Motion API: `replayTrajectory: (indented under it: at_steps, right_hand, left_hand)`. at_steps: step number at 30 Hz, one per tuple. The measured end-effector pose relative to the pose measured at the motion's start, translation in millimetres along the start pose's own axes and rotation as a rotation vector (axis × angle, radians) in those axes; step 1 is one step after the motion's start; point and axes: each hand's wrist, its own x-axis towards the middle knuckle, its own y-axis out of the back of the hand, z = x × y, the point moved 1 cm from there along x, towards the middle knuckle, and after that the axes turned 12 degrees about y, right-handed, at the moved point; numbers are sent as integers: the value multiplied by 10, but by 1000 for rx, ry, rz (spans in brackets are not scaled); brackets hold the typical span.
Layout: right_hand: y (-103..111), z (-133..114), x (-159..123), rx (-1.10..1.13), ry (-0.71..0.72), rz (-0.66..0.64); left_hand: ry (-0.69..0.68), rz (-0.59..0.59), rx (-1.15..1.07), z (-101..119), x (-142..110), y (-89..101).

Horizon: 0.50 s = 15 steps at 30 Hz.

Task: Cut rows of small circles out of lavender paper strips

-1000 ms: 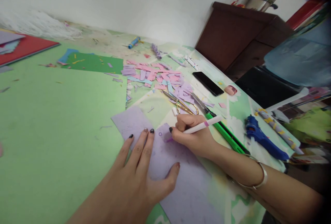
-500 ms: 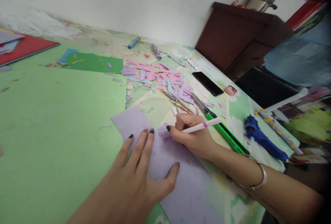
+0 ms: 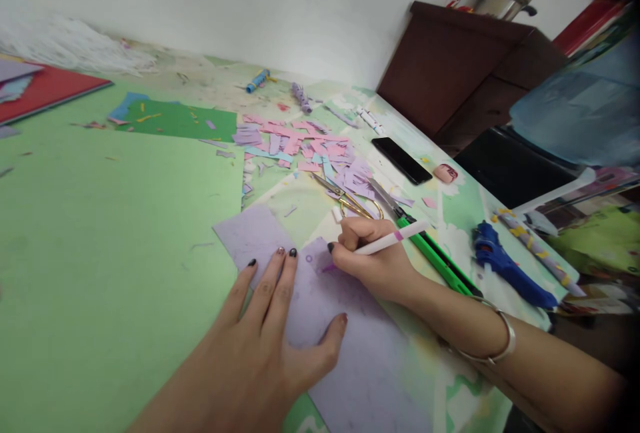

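Observation:
My left hand (image 3: 273, 323) lies flat with its fingers spread, pressing on a sheet of purple paper (image 3: 345, 346). A second piece of purple paper (image 3: 250, 236) shows beyond its fingertips, over the edge of a large green sheet (image 3: 120, 260). My right hand (image 3: 375, 256) grips a white marker pen (image 3: 383, 243) with a purple band, its purple tip down at the paper. A small purple ring (image 3: 309, 259) is drawn to the left of the tip. Just beyond this hand lie gold-handled scissors (image 3: 353, 201) and a green box cutter (image 3: 440, 260) with its blade out.
Pink, purple and blue paper scraps (image 3: 305, 143) are heaped past the scissors. A black phone (image 3: 401, 160), an eraser-like lump (image 3: 445, 173), a blue glue gun (image 3: 507, 270) and a decorated stick (image 3: 540, 250) lie to the right. A dark cabinet (image 3: 460, 66) stands behind.
The marker and my right fingers have shifted slightly to the right on the paper. My left hand stays in place, and the view has moved a little.

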Motion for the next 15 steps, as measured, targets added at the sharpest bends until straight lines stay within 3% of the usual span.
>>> replayTrajectory:
  at_steps: [15]
  right_hand:
    - [-5, -36, 8, -62, 43, -30]
  left_hand:
    - [0, -11, 8, -2, 13, 21]
